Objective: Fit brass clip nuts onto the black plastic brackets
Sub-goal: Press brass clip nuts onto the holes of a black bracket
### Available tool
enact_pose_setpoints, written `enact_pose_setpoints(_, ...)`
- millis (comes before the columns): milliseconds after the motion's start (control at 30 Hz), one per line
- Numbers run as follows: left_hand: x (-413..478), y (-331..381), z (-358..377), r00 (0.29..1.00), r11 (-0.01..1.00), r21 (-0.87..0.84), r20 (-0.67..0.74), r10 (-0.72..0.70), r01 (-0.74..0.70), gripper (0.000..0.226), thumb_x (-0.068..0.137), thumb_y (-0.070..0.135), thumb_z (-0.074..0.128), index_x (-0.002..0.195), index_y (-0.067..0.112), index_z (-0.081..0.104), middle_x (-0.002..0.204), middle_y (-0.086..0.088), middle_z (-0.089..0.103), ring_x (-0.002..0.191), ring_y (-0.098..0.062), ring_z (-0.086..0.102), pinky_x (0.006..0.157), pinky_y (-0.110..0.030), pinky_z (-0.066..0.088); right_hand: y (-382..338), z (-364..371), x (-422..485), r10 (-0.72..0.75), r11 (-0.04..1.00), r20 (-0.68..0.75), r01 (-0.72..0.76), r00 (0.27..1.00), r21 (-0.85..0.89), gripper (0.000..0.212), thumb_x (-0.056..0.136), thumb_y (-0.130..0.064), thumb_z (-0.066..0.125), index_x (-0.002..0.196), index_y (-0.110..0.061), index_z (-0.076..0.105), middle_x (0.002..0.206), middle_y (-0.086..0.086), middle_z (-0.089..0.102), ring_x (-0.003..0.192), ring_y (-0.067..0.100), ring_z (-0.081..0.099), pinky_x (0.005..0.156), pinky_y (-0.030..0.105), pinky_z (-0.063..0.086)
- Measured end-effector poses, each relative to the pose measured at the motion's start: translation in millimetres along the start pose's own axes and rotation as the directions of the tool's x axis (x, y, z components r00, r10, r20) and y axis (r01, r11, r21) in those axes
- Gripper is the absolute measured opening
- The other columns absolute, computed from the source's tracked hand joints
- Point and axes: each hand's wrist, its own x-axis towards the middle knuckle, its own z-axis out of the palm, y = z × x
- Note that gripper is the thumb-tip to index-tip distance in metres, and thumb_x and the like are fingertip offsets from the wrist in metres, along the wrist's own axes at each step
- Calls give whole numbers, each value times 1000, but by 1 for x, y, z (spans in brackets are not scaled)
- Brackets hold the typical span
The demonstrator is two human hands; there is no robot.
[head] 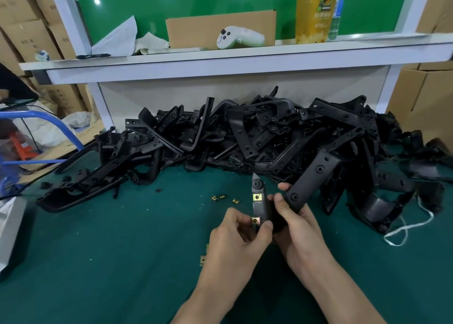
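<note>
"Hands first. What do you note?"

"Left hand, lower centre of the frame: thumb and forefinger pinch a brass clip nut, held against the lower end of a narrow black arm. It looks to be touching. Seated or not, cannot tell."

"The other?"

"Right hand, just right of it: fingers curled round a black bracket, gripping it above the counter. The broad part slants up to the right. The narrow arm stands near upright between the two hands. The join is hidden by the palm, so I cannot say whether it is one piece."

"Anything fitted?"

"One fitted nut, clipped on the narrow arm, above the pinched one."

"Spares?"

"Loose nuts on the green counter, just left of the narrow arm, a few close together. Another single nut lies lower down, beside the left wrist."

"Stock?"

"Heap of brackets across the middle of the frame, against a white back panel, spreading nearly from edge to edge."

"Surroundings?"

"White shelf above the heap carries a white handheld controller, a cardboard sheet behind it, and a tall yellow bottle to the right. White cord on the counter at right. Cardboard boxes stacked at upper left."
</note>
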Motion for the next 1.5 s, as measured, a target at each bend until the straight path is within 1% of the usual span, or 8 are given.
enact_pose_setpoints(433,-1,2,0,1000,1000,-26,1,2,-2,24,83,45,75,81,27,59,73,22,68,61,2,60,53,-9,40,-1,1,-1,17,1000,10,-17,1000,12,20,78,-24,71,96,-33,74,89,-2,73,79,18,72,74,40,56)
enact_pose_setpoints(733,-1,1,-1,1000,999,-31,-3,15,-15,27,80,50,71,77,26,59,69,15,67,58,-2,58,52,-12,41,-1,3,-1,36,999,2,-36,999,11,18,78,-24,71,92,-34,75,87,-2,73,78,19,73,69,38,58)
enact_pose_setpoints(867,-1,0,-2,1000,999,-19,-11,28,-28,38,69,65,61,75,28,57,67,15,66,55,-2,56,50,-17,43,-1,4,-2,57,998,-9,-57,998,22,17,78,-23,71,91,-31,76,88,0,74,79,21,74,65,33,59)
enact_pose_setpoints(1000,0,0,-4,999,999,-13,-25,38,-39,34,71,61,62,75,28,56,67,14,66,54,-3,56,49,-17,43,-1,5,-3,85,996,-1,-85,996,21,16,78,-23,72,94,-28,75,92,4,74,85,23,74,68,34,60)
enact_pose_setpoints(1100,1,-2,-6,994,996,44,-68,86,-84,32,75,63,57,80,32,54,69,11,64,58,-9,57,54,-29,49,0,6,-3,113,992,33,-115,993,45,24,79,-22,72,103,-22,73,105,12,75,95,26,74,72,32,61)
enact_pose_setpoints(1200,3,-1,-9,961,974,119,-177,211,-192,23,82,62,54,86,39,53,84,16,59,76,-5,59,61,-22,46,2,10,-4,138,988,90,-143,986,63,29,82,-18,69,112,-17,69,112,16,74,100,26,73,72,30,60)
enact_pose_setpoints(1267,2,1,-11,949,968,121,-205,240,-219,19,85,60,54,88,41,53,90,18,60,84,-4,62,65,-21,48,4,12,-5,158,982,122,-169,980,84,33,85,-17,66,118,-14,65,114,16,74,102,27,73,74,30,60)
enact_pose_setpoints(1500,2,0,-12,940,960,126,-206,272,-250,17,85,58,57,88,41,55,88,18,63,81,-6,63,63,-24,50,6,10,-3,166,980,132,-179,977,91,40,86,-18,67,125,-10,62,117,16,72,106,28,71,79,31,60)
